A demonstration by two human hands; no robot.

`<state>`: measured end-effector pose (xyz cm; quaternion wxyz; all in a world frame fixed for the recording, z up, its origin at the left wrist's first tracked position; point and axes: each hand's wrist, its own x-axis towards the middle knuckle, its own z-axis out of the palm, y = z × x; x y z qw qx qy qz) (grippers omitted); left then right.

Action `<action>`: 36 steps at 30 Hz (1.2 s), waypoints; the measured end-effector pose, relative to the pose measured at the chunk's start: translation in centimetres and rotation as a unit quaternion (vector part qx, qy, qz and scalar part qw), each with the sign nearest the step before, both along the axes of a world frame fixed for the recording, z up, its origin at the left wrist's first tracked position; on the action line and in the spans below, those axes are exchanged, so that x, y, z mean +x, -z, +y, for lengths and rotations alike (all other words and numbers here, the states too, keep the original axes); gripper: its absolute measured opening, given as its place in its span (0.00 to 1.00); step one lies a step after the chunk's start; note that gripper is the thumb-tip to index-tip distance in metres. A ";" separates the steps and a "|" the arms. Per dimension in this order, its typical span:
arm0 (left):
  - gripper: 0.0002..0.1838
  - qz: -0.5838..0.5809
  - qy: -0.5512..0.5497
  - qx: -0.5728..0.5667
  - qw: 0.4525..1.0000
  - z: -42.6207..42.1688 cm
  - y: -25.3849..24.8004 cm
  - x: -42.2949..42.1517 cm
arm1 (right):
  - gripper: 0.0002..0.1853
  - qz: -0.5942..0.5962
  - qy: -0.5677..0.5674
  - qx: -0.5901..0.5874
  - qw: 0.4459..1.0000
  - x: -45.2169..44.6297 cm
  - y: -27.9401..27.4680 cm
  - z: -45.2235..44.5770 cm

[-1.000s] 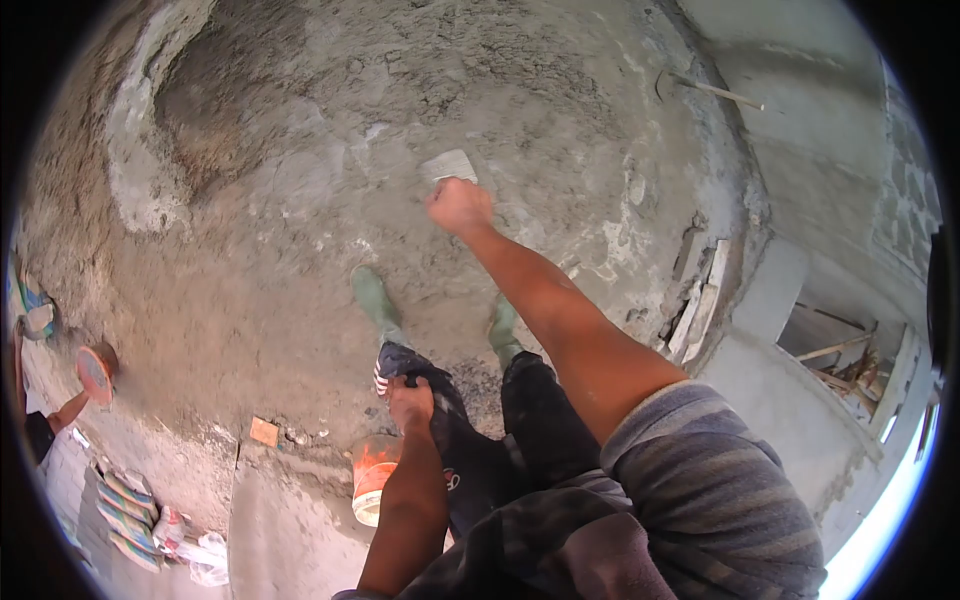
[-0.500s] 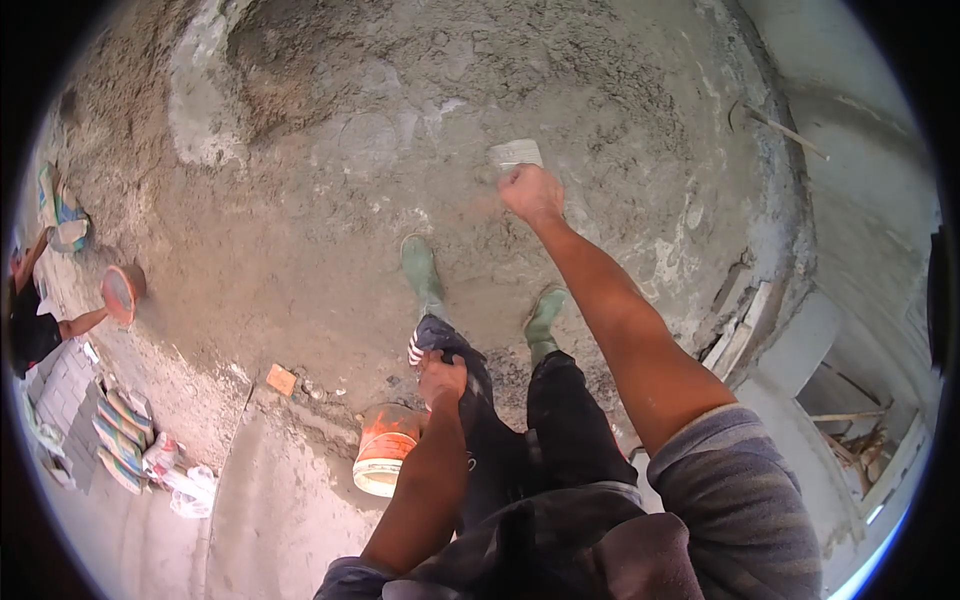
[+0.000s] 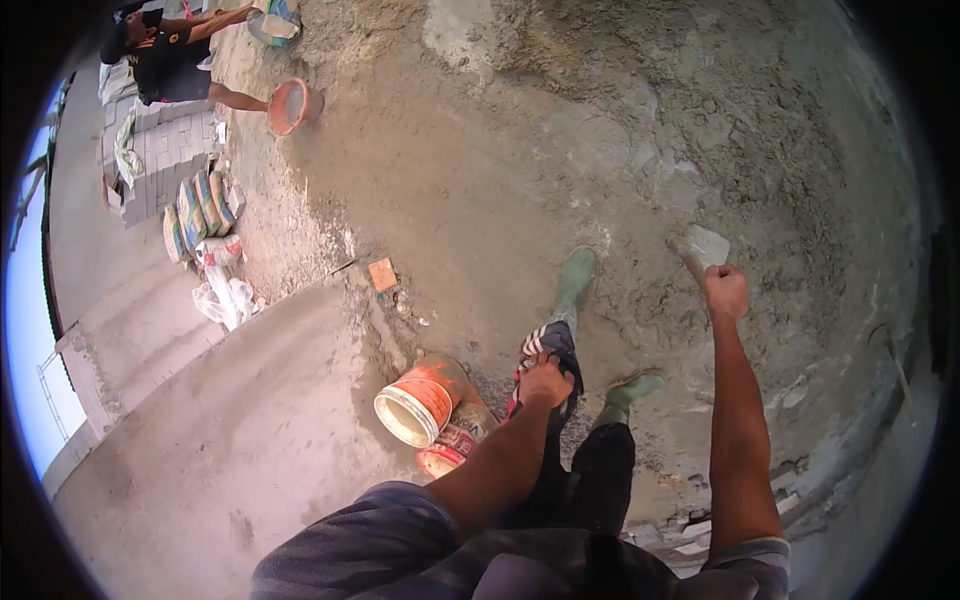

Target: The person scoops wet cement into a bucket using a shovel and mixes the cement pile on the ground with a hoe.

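Observation:
My right hand (image 3: pixel 727 292) is closed around a plastering trowel (image 3: pixel 708 246), its pale flat blade tilted at the surface of wet grey mortar (image 3: pixel 480 190). The trowel's handle is hidden in my fist. My left hand (image 3: pixel 545 382) lies on my bent left knee, fingers over the dark trouser leg (image 3: pixel 560 345) with its white-striped edge, and holds no tool. Below are my green rubber boots, the left boot (image 3: pixel 576 278) farther forward and the right boot (image 3: pixel 632 390) nearer my body, both standing on the mortar.
An orange bucket (image 3: pixel 418 402) lies tipped beside my left leg, near a red-and-white sack (image 3: pixel 448 450). A brick piece (image 3: pixel 382 274) rests at the mortar's edge. At upper left a co-worker (image 3: pixel 175 60) handles a bag (image 3: pixel 275 22) near an orange basin (image 3: pixel 289 108). Stacked sacks (image 3: pixel 205 205) lie below.
My view has swung left, so my hands and boots appear farther right and more of the co-worker shows. The trowel blade looks more tilted. My left hand stays on the knee.

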<state>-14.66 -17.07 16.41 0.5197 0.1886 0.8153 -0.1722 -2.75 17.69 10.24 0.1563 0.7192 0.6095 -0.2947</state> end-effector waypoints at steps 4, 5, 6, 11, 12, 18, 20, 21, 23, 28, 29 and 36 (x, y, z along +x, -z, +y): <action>0.33 -0.022 -0.014 -0.005 1.000 -0.2 0.1 -0.1 | 0.16 -0.001 -0.007 0.020 1.000 -0.1 -0.1 0.0; 0.33 -0.030 -0.018 -0.006 0.999 -0.1 0.0 -0.2 | 0.16 -0.002 -0.011 0.027 1.000 0.0 0.0 0.0; 0.33 -0.029 -0.021 -0.005 0.999 0.1 -0.1 -0.2 | 0.16 -0.003 -0.015 0.033 0.999 0.0 0.1 0.0; 0.33 -0.028 -0.039 -0.013 0.999 0.3 -0.3 -0.3 | 0.15 -0.001 -0.019 0.046 0.999 0.3 0.7 -0.3; 0.33 -0.031 -0.042 -0.016 0.999 0.3 -0.2 -0.3 | 0.15 -0.003 -0.018 0.049 0.999 0.4 0.7 -0.3; 0.32 -0.018 -0.034 -0.003 0.999 0.0 0.3 0.0 | 0.16 0.001 -0.016 0.030 0.999 0.2 0.2 -0.1; 0.32 -0.020 -0.042 -0.005 0.999 0.2 -0.1 0.0 | 0.16 0.000 -0.021 0.038 0.999 0.2 0.3 -0.1; 0.32 -0.022 -0.046 -0.007 0.999 0.5 -0.4 -0.3 | 0.16 -0.001 -0.024 0.041 0.999 0.2 0.3 -0.2; 0.32 -0.016 -0.029 0.000 0.999 0.6 -0.6 -0.6 | 0.16 -0.002 -0.023 0.037 0.999 0.0 0.1 -0.1; 0.32 0.004 -0.028 0.016 0.999 0.1 -0.1 0.1 | 0.16 -0.012 -0.025 0.024 0.999 0.3 0.3 -0.1; 0.32 0.003 -0.024 0.012 1.000 0.4 -0.2 0.0 | 0.16 -0.010 -0.025 0.027 0.999 0.3 0.5 -0.1; 0.32 -0.003 -0.021 0.000 1.000 0.2 0.0 0.0 | 0.18 -0.004 -0.018 0.036 0.999 0.3 0.4 -0.2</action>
